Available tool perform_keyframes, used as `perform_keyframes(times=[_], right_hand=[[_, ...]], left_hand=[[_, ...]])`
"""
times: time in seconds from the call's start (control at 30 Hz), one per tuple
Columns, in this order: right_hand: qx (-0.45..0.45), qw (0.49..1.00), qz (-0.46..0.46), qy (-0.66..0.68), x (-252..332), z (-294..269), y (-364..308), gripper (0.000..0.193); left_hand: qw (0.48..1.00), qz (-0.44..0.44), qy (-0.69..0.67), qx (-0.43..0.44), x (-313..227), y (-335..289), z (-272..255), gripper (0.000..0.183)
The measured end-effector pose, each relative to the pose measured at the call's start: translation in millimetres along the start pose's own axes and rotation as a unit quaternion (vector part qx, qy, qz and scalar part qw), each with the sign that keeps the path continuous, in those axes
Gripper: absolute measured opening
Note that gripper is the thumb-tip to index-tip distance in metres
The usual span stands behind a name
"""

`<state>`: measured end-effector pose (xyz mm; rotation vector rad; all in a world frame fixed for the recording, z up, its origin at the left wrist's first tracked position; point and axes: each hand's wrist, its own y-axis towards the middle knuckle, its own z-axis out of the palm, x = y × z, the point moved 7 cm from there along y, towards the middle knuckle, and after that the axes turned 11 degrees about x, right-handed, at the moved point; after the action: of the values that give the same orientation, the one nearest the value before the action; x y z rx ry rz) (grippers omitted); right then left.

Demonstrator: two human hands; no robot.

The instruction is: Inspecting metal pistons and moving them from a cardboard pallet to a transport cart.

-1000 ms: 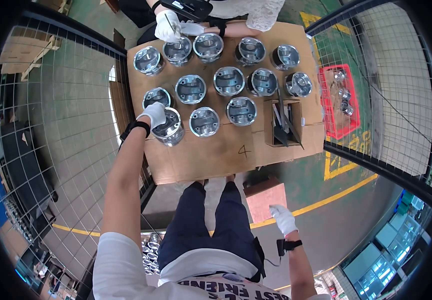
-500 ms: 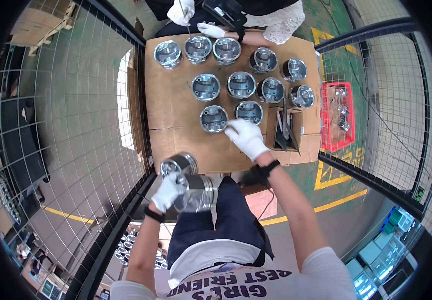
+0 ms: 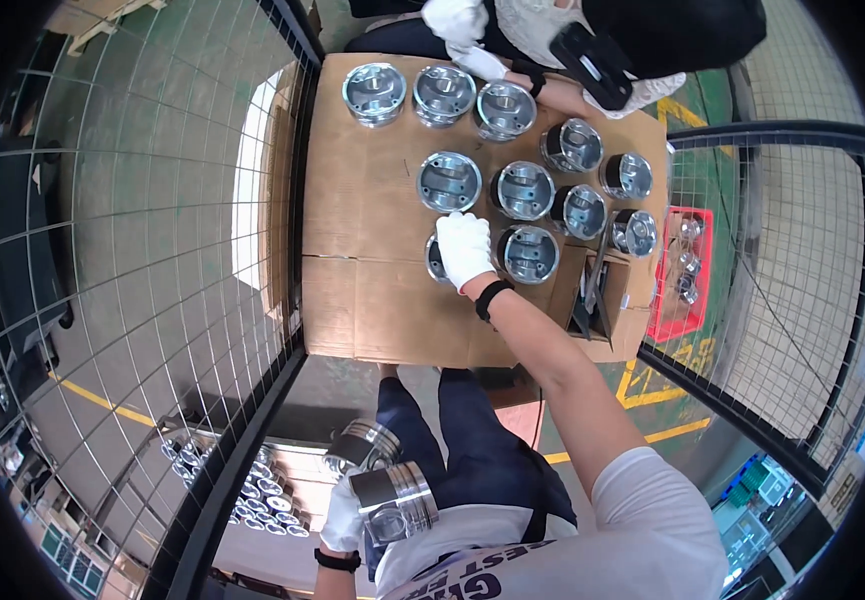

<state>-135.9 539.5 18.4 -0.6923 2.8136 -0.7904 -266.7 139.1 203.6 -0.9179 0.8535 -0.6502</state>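
My gloved left hand point(image 3: 344, 515) is closed on two metal pistons, held low in front of my body beyond the table's near edge. One piston point(image 3: 394, 502) lies on its side with its ring grooves showing; the other piston point(image 3: 360, 446) is just beyond it. Over the cardboard-covered table point(image 3: 382, 310), my gloved right hand point(image 3: 464, 250) has its fingers curled round a standing piston point(image 3: 435, 260), mostly hidden beneath the glove. Immediately right of that hand stands another piston point(image 3: 528, 254), and a further piston point(image 3: 449, 182) is just beyond it.
More pistons point(image 3: 374, 94) stand across the far and right parts of the table. An open box of tools point(image 3: 592, 290) sits at the right. Across the table are another person's gloved hands point(image 3: 457, 22). Mesh panels point(image 3: 192, 230) flank the table; a red crate point(image 3: 680, 275) holds parts.
My right hand has moved onto the nearest-left piston and closed over it. My left hand has drawn back toward my body with its two pistons. The view has shifted.
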Motion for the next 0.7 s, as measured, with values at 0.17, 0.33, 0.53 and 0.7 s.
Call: perform_keyframes(times=[0.17,0.33,0.53,0.7], right_hand=[[-0.011,0.998,-0.065,-0.012,-4.6,3.4,-0.6,0.012],[0.041,0.993,-0.089,0.066,-12.5,-22.0,-19.3,0.014],[0.017,0.982,-0.118,0.144,-11.6,-50.2,-6.4,0.02],[0.115,0.971,-0.097,0.188,-8.4,-17.5,45.5,0.031]], left_hand=[[0.994,-0.018,-0.103,-0.032,24.9,-6.1,-14.0,0.028],[0.999,0.004,-0.027,-0.024,23.5,-7.9,-16.0,0.028],[0.998,0.034,0.045,0.031,29.0,-3.0,-26.1,0.036],[0.987,0.147,0.047,0.035,-28.3,46.8,-42.9,0.036]])
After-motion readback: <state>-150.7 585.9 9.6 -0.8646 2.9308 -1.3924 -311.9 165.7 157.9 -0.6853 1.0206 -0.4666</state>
